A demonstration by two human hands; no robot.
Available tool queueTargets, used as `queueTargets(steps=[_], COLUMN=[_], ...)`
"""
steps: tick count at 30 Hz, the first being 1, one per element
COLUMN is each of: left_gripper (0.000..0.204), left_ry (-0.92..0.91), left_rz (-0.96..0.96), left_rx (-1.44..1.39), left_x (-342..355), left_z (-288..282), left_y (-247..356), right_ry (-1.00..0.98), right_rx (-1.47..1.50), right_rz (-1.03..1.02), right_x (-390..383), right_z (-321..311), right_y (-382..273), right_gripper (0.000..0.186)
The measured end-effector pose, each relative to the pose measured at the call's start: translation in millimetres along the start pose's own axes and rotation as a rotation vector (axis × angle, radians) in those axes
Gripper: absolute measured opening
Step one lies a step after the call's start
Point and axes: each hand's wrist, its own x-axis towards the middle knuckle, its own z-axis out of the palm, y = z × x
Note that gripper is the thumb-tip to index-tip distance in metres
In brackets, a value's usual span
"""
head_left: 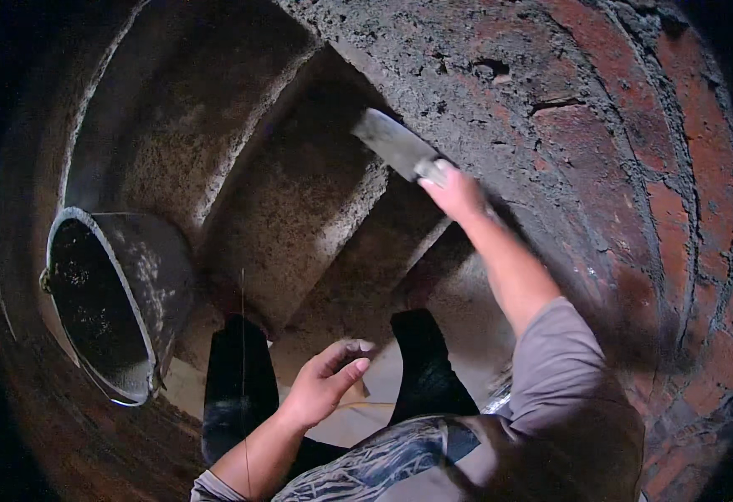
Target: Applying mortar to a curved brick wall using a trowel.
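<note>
My right hand (457, 194) is closed round the handle of a flat rectangular plastering trowel (393, 142). The trowel's steel blade points up and left, along the lower edge of a wall coated with rough grey mortar (458, 100). From this view I cannot tell whether the blade touches the mortar. My left hand (325, 383) hangs in front of my body with nothing in it, its fingers loosely bent and the thumb held apart from them. Grey smears mark its fingertips.
A dark bucket (153, 276) stands at the left, its opening turned toward me and its inside dark. Concrete steps (274, 226) run beside the wall. Bare red bricks (676, 226) with grey joints show at the right. My legs (237, 385) are below.
</note>
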Motion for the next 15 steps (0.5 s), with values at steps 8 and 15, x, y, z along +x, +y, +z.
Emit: queueTargets(steps=[8,15], left_gripper=[0.027,0.027], left_ry=[0.053,0.055], left_rz=[0.027,-0.003], left_rx=[-0.105,-0.114], left_x=[-2.2,-1.9], left_z=[-7.9,-11.0], left_y=[0.1,-2.5], right_ry=[-0.045,-0.249], right_rx=[0.296,-0.095], right_rz=[-0.096,-0.246], right_x=[-77.8,-42.9], right_z=[54.5,75.3], right_y=[30.0,42.5], right_gripper=[0.037,0.042])
